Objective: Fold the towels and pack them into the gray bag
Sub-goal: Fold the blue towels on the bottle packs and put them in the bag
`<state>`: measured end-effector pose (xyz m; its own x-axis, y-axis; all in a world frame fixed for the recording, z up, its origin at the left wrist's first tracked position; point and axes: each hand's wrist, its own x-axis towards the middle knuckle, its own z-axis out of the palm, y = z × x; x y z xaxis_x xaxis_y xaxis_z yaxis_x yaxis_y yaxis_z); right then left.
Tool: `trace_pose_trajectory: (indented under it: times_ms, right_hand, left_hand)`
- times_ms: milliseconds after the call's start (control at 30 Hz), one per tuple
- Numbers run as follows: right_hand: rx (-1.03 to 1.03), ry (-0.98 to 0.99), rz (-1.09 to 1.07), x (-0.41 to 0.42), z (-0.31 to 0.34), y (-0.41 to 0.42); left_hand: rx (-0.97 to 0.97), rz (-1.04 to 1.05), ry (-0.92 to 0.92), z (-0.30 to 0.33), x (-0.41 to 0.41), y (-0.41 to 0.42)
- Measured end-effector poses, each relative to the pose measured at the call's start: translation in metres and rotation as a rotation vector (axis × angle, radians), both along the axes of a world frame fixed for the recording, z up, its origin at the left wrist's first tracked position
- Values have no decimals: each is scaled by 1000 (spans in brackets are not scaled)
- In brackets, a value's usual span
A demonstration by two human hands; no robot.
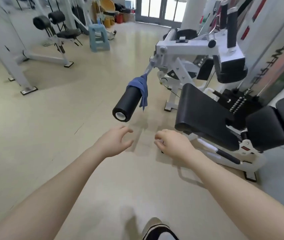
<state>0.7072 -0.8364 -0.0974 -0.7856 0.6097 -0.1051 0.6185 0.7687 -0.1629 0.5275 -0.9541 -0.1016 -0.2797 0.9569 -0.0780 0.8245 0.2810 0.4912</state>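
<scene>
A blue towel (141, 88) hangs bunched over the inner end of a black foam roller pad (126, 103) on a white gym machine, one corner dangling down. My left hand (114, 142) reaches forward below the roller with fingers loosely curled and nothing in them. My right hand (171, 142) is level with it, a little to the right, fingers also loosely curled and holding nothing. Both hands are well short of the towel. No gray bag is in view.
The white machine (186, 52) with black seat pads (205, 115) fills the right side. Another bench machine (51, 40) stands far left, a pale blue plastic stool (98, 37) behind. The beige floor stretches between them. My shoe (156, 229) shows at the bottom.
</scene>
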Motion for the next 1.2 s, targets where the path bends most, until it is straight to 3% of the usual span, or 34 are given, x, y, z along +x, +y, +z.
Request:
trace_pose_trajectory:
  times_ms: [400, 667, 1000, 1200]
  right_hand:
    - [-12, 6, 62, -191, -9, 200]
    - [-60, 43, -9, -312, 3, 337]
    - [-189, 70, -319, -430, -51, 461]
    - [-380, -84, -439, -497, -110, 517]
  left_hand:
    - [22, 56, -38, -13, -178, 196]
    - [-30, -13, 43, 7, -293, 338]
    - [-68, -219, 2, -37, -412, 499]
    - [-189, -455, 3, -72, -487, 603]
